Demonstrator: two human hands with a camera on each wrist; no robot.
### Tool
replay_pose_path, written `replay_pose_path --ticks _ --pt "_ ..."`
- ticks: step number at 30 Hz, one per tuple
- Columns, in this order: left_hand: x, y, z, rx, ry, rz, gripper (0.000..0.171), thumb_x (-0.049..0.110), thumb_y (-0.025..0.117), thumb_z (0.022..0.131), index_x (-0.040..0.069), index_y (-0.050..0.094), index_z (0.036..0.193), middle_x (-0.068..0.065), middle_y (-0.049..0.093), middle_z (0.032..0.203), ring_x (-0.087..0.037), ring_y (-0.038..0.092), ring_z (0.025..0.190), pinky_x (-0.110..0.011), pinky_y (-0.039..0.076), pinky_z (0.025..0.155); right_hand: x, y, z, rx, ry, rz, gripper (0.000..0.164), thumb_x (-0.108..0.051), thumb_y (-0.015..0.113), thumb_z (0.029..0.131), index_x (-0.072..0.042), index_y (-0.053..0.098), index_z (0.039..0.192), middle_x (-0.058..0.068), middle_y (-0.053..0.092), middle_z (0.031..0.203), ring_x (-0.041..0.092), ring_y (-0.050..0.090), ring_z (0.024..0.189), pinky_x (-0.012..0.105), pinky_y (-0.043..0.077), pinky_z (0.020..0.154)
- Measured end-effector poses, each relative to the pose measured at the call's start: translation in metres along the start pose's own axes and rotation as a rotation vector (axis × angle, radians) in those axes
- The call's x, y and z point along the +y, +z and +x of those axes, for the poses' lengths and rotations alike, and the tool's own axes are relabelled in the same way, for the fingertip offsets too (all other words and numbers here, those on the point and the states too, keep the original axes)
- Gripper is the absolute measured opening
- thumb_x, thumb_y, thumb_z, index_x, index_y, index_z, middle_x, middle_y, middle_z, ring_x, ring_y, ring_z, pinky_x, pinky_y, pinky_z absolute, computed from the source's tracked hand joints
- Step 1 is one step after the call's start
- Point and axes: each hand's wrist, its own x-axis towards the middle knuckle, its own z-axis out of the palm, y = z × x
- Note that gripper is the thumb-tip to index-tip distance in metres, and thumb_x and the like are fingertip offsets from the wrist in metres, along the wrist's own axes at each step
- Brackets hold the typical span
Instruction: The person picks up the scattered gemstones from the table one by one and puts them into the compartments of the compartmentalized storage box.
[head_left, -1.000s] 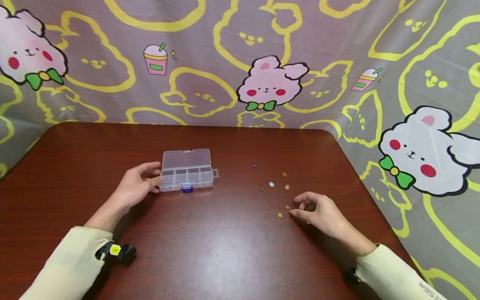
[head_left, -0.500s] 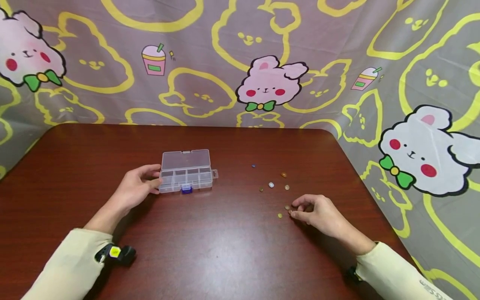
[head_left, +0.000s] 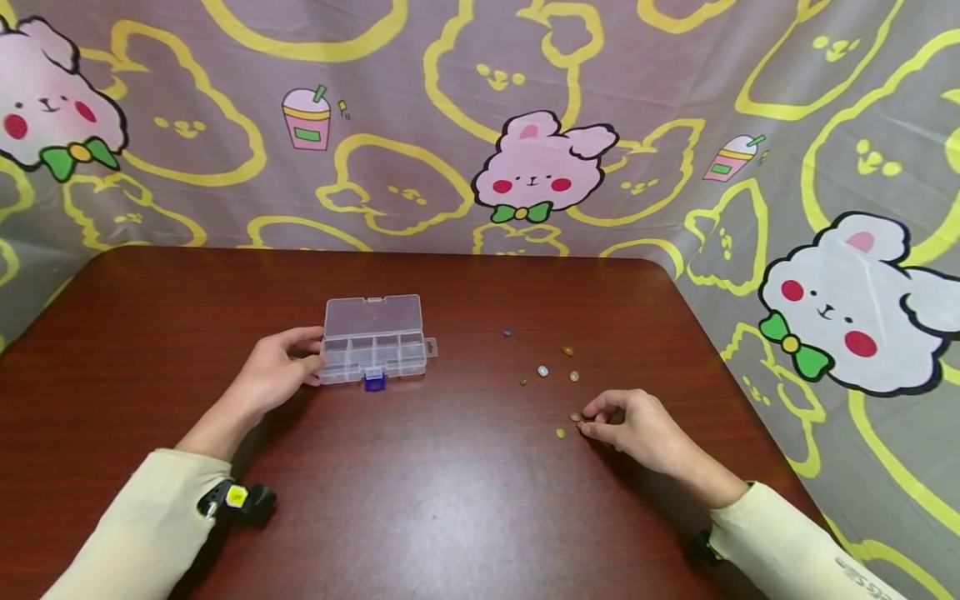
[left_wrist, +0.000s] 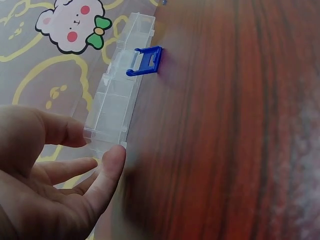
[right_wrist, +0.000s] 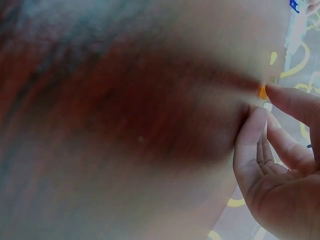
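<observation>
A clear plastic compartment box (head_left: 386,354) with a blue latch (head_left: 374,381) stands with its lid raised, left of centre. My left hand (head_left: 281,371) grips its left end; in the left wrist view the thumb (left_wrist: 111,162) lies on the near corner. Several small polished stones are scattered right of the box, including a white stone (head_left: 543,371) and a yellow-green stone (head_left: 560,433). My right hand (head_left: 637,429) is at the nearest ones. In the right wrist view, an orange-looking stone (right_wrist: 263,92) is right at the index fingertip, and the thumb tip is apart from it.
A brown wooden table (head_left: 450,500) carries everything. Farther back lie a blue stone (head_left: 507,333) and an amber stone (head_left: 567,351). A patterned curtain (head_left: 420,108) hangs behind the table and along its right side.
The right thumb and index finger have come slightly lower, around a small brownish stone. The left hand stays on the box, and the other stones lie where they were.
</observation>
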Motion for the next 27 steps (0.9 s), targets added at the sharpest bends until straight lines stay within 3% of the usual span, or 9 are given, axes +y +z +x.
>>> replay_pose_path --ticks 5,15,27 --pt "-0.0018 -0.0008 -0.0009 -0.002 0.013 -0.011 0.052 -0.007 0.057 0.093 -0.017 0.041 0.141 -0.038 0.055 0.123 -0.014 0.064 0.073 -0.027 0.060 0.063 -0.0018 0.0000 0.0016 -0.011 -0.015 -0.006 0.011 -0.010 0.081 0.085 -0.006 0.073 0.092 0.000 0.060 0.073 0.013 0.054 0.054 0.025 0.048 0.047" --pt "-0.0055 -0.0016 -0.0035 -0.023 0.029 -0.032 0.057 -0.009 0.060 0.090 -0.015 0.040 0.143 -0.038 0.054 0.123 -0.020 0.065 0.078 -0.027 0.060 0.065 0.0013 0.0020 0.0027 -0.015 -0.075 -0.013 0.008 -0.007 0.080 0.085 -0.009 0.073 0.088 -0.002 0.059 0.072 0.009 0.052 0.051 0.024 0.046 0.045" --pt "-0.0048 -0.0032 -0.0051 -0.033 -0.004 0.021 0.056 -0.005 0.061 0.093 -0.011 0.042 0.145 -0.034 0.054 0.126 -0.027 0.067 0.085 -0.028 0.061 0.069 0.0000 0.0011 0.0025 -0.019 -0.067 -0.003 0.007 -0.007 0.079 0.086 -0.009 0.073 0.087 -0.002 0.060 0.073 0.009 0.052 0.050 0.025 0.048 0.044"
